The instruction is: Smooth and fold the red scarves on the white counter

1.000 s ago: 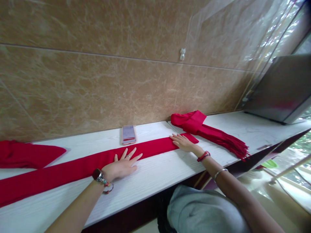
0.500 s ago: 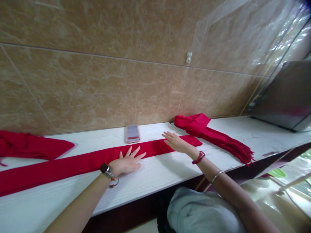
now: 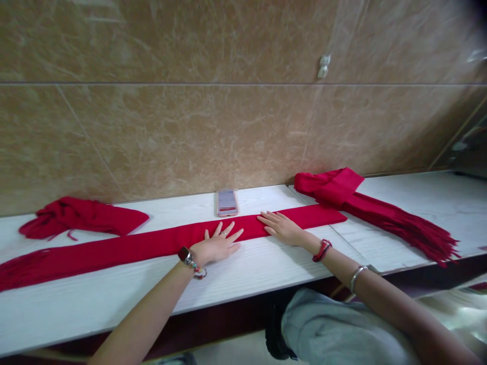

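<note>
Phone [image 3: 227,203] face up on white wood-grain counter [image 3: 114,299], near the wall [image 3: 190,137]. Wall's brown marbled tile, horizontal joint [image 3: 152,83] across. Small white fixture [image 3: 323,66] just above joint. Dark object [image 3: 472,154] far right, partly cut off.

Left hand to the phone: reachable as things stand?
Probably yes: the left hand is spread on the long red scarf, the phone lies just beyond it, and nothing visible stands between them.

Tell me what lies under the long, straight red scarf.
White tabletop shows beside both long edges of the straight red scarf; whatever lies directly beneath is hidden by the cloth.
</note>
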### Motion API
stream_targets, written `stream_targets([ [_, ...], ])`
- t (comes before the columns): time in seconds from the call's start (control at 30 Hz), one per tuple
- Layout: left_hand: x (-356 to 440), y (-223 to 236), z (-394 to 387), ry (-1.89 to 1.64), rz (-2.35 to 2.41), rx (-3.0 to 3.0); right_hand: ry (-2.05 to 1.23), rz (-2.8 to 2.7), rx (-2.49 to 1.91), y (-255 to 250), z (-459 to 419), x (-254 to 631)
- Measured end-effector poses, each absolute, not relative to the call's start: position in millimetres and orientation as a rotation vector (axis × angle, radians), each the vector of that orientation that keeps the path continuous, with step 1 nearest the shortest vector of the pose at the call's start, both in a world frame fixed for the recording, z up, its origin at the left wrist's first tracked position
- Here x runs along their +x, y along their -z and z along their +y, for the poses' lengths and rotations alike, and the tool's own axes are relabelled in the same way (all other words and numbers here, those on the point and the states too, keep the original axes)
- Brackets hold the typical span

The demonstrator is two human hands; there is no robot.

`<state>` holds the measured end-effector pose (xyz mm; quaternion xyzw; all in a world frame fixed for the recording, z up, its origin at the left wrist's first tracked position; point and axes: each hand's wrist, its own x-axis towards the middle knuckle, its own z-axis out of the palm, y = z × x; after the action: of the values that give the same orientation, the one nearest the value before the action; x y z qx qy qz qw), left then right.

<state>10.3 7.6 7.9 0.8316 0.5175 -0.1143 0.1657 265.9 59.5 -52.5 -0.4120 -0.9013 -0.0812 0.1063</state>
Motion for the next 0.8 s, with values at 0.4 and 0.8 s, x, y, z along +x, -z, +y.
stream_targets([
  [0.4, -106.4, 3.1, -27.0, 0.289, 1.944, 2.157, 0.251, -2.636, -1.139, 68.9, 67.4, 274.2],
  [0.8, -82.2, -0.5, -7.6, 0.128, 1.912, 2.431, 0.275, -2.774, -0.868, 29.9, 44.5, 192.2],
])
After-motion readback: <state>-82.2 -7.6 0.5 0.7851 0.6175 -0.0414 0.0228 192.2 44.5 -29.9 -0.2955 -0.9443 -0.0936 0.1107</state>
